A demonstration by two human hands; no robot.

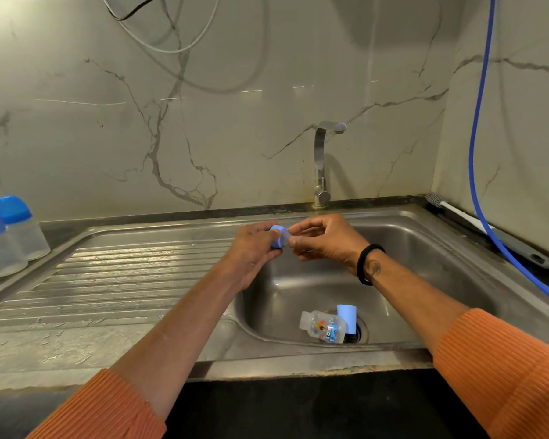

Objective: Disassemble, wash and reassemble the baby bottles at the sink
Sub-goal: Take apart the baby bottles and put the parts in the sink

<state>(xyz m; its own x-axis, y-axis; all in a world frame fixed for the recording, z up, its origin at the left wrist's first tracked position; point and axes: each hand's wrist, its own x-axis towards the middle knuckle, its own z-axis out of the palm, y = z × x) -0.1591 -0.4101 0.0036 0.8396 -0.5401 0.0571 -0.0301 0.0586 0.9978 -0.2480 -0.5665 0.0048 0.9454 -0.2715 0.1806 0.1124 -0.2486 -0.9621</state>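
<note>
Bottle collar [279,237] (blue) sits gripped in left-hand fingers [268,230]; right-hand fingers [293,239] pinch its clear nipple.

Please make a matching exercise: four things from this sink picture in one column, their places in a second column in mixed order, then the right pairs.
1. blue plastic screw ring
2. clear printed bottle body
3. two blue-capped clear bottles
4. white-handled bottle brush

A. counter, right of the sink
B. lying in the basin by the drain
C. held in the left hand
D. counter, far left

Pairs: 1-C, 2-B, 3-D, 4-A
</note>
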